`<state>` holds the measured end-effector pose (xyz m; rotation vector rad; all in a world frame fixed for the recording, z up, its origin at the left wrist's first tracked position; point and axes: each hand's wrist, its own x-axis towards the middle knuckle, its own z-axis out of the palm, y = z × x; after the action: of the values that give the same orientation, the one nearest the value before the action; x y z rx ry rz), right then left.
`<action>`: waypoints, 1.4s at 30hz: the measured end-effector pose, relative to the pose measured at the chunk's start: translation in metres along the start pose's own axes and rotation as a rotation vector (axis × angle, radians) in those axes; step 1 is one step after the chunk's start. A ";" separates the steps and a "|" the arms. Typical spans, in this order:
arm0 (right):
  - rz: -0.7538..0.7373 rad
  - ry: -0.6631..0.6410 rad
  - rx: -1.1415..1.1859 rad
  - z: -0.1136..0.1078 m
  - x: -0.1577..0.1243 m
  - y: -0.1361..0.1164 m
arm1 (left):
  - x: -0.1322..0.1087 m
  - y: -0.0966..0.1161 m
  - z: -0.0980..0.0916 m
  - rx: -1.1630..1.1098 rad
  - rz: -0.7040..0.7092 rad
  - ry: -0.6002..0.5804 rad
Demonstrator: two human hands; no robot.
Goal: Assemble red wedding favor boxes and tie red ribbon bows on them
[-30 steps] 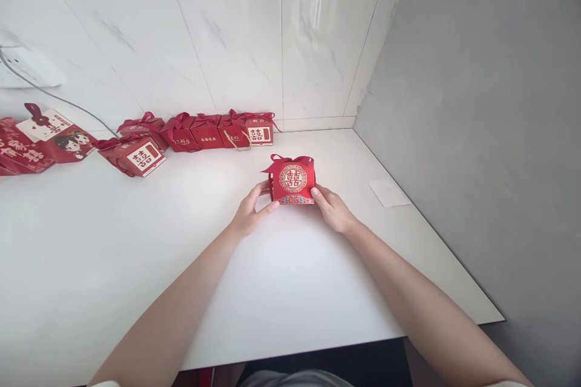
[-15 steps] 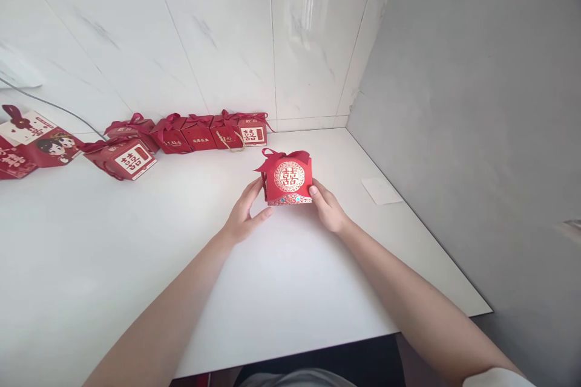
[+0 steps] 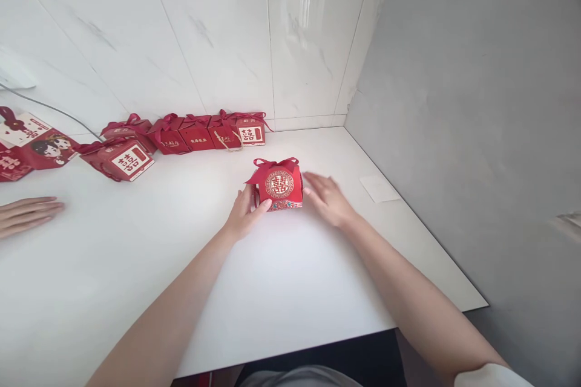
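A small red gift box (image 3: 279, 186) with a gold emblem and a ribbon bow stands on the white table (image 3: 290, 278). My left hand (image 3: 245, 213) grips its left side, thumb on the front and fingers curled behind. My right hand (image 3: 327, 198) is off the box, just to its right, with fingers stretched out flat and slightly blurred.
A row of several red gift boxes (image 3: 200, 132) lines the back wall, one tipped box (image 3: 120, 159) in front of them and larger red boxes (image 3: 27, 145) at far left. Another person's hand (image 3: 25, 214) lies on the table's left edge. A white card (image 3: 380, 188) lies at right near the grey wall.
My right hand let go of the box and moved slightly right with fingers spread. The box shifted a little left with my left hand. Another person's hand came in at the left.
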<state>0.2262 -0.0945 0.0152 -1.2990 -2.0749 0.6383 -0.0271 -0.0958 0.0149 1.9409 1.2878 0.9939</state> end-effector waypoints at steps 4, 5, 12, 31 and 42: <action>0.416 0.321 -0.445 -0.031 -0.001 0.040 | 0.001 0.001 0.000 -0.098 -0.001 -0.002; 0.567 0.338 -0.495 -0.038 -0.002 0.052 | 0.001 0.001 0.001 -0.110 0.004 -0.002; 0.927 0.157 -0.507 -0.044 -0.007 0.098 | 0.001 0.000 0.000 -0.159 0.035 -0.024; 1.001 -0.039 -0.620 -0.048 -0.012 0.065 | 0.000 -0.002 -0.001 -0.207 0.031 -0.080; 1.034 -0.031 -0.584 -0.051 -0.011 0.065 | 0.000 0.001 -0.002 -0.164 0.022 -0.068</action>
<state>0.3057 -0.0740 0.0050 -2.7453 -1.5219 0.4373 -0.0280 -0.0961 0.0170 1.8512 1.1136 1.0029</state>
